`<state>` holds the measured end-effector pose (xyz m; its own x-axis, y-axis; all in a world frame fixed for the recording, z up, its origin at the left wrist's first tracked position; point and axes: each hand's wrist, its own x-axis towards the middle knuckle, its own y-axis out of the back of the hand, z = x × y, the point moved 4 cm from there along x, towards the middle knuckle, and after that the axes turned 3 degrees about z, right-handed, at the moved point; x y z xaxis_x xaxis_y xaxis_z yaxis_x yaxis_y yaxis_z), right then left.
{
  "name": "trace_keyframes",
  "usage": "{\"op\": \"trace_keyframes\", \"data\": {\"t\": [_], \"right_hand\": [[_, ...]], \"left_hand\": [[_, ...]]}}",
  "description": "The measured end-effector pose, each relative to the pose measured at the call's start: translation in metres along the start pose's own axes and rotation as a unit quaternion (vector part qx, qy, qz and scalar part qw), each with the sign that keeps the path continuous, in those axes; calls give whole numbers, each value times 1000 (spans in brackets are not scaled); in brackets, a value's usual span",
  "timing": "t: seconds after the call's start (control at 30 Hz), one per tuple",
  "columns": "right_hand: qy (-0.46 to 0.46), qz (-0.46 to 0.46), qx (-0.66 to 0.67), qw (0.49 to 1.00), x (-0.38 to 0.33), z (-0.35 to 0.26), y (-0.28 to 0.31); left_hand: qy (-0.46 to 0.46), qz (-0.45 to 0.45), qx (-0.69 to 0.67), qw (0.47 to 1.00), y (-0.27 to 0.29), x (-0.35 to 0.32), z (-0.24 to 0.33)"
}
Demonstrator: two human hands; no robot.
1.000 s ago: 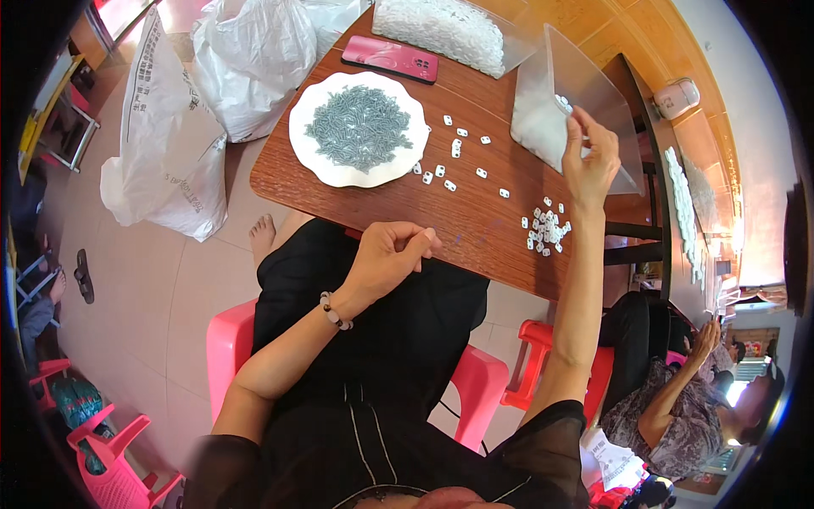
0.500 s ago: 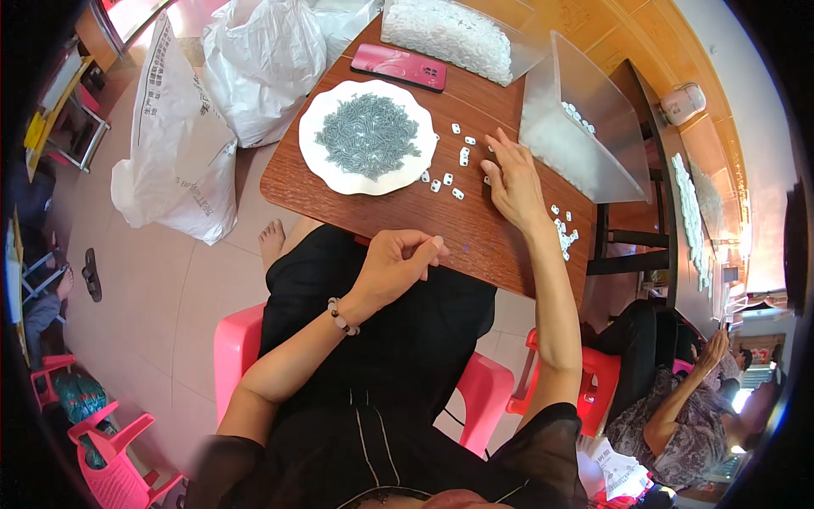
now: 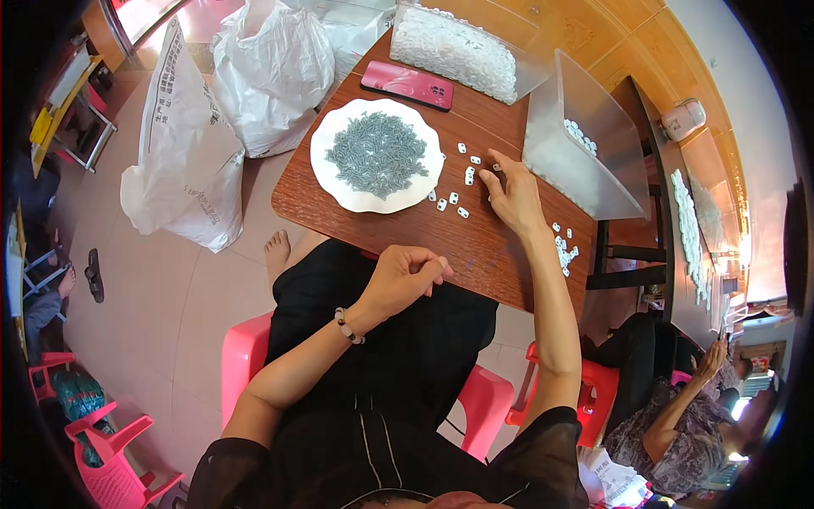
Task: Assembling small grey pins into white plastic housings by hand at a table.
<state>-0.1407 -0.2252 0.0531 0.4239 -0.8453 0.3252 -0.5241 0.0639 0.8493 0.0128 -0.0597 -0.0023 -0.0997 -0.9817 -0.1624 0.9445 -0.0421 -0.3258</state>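
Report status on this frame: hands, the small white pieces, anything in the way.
Left hand curled at table edge, nothing seen in it. Right hand flat on table, fingertips at scattered small white pieces. White plate of grey parts beside them; nothing blocking.

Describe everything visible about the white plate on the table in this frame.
The white plate is round with a wavy, scalloped rim and looks like glazed ceramic or plastic. It lies flat on the brown wooden table, toward the person's left side, and holds a heap of small grey-green screws or pins across its middle. A pink phone lies just beyond it, and small white pieces sit off its right edge. Neither hand touches it; the right hand rests nearby.
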Motion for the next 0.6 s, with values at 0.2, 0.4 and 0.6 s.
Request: {"op": "trace_keyframes", "data": {"t": [0.2, 0.4, 0.6], "right_hand": [[55, 47, -18, 997, -2, -3, 0], [-82, 16, 76, 994, -7, 6, 10], [-59, 32, 139, 988, 4, 4, 37]], "left_hand": [[0, -1, 11, 1000, 0, 1, 3], [33, -14, -23, 999, 0, 1, 3], [30, -12, -7, 999, 1, -1, 8]]}}
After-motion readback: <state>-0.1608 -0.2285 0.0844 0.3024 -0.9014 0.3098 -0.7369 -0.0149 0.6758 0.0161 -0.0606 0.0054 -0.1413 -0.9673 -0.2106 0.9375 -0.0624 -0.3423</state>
